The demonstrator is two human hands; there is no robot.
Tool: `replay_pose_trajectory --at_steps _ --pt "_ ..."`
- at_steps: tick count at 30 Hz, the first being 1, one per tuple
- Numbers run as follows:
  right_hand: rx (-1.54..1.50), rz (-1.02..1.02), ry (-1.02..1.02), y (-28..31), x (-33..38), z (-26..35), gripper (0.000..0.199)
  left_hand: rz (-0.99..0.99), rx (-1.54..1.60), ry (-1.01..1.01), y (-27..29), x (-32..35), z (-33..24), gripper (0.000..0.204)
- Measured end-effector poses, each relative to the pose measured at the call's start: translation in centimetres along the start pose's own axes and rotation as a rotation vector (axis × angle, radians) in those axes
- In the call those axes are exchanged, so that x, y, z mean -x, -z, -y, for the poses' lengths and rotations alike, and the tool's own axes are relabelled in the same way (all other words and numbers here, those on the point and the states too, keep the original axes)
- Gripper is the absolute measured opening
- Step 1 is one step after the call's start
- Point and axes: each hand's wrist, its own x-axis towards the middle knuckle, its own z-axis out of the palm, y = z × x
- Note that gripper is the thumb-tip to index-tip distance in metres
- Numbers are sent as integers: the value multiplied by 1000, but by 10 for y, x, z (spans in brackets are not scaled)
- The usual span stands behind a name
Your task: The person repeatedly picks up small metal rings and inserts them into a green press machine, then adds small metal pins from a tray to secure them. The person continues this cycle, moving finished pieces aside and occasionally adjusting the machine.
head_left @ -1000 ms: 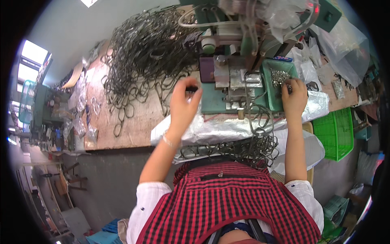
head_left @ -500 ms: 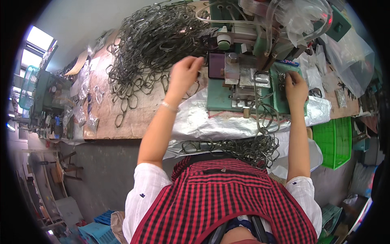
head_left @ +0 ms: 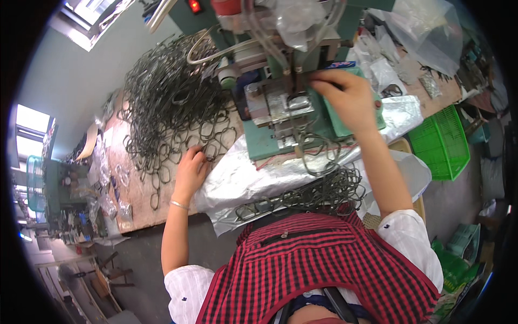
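Observation:
My right hand [head_left: 348, 97] is at the bench press, its thumb and fingertips pinched together close beside the press head. Whatever they hold is too small or hidden to make out. Below the fingertips lies a metal fixture [head_left: 275, 105] on the press's green base [head_left: 259, 144]. A strand of dark linked loops [head_left: 318, 154] hangs from the fixture toward my lap. My left hand [head_left: 192, 171] rests on the table by the lower edge of a big heap of dark loops [head_left: 172, 92]. Its fingers are curled down among a few loops, and I cannot see what is in them.
A green tray [head_left: 340, 127] sits right of the fixture. Silvery sheeting [head_left: 232, 173] covers the table's front edge, with more loops [head_left: 302, 194] gathered at my lap. A bright green basket [head_left: 440, 143] stands at the right. Clear plastic bags [head_left: 426, 27] lie at the back right.
My right hand has gone from the green tray leftward to the press head. My left hand has come down and left from above the heap to the table. The view has turned and shifted.

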Motion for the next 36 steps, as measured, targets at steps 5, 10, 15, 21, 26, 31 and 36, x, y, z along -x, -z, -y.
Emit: replay_pose_trajectory --at_steps 5,10,15,21,26,31,36 --pt "-233 -32 -52 -26 4 -6 31 -314 37 147 -19 4 -3 14" --pt "-622 -5 -153 -44 10 -7 49 -790 827 218 25 -41 -67 22" --pt "-917 -154 -224 -60 23 -9 54 -721 974 -445 87 -118 -190 16" --pt "-983 -101 -272 -60 20 4 54 -853 1098 -438 78 -151 -193 19" --pt "-863 -101 -267 -53 26 15 55 -849 1032 -347 75 -147 -194 12" --pt "-429 -16 -8 -33 36 29 56 -779 849 -612 34 -115 -191 20" --pt "172 -376 117 18 14 -47 45 -562 237 -834 23 -114 -212 20"
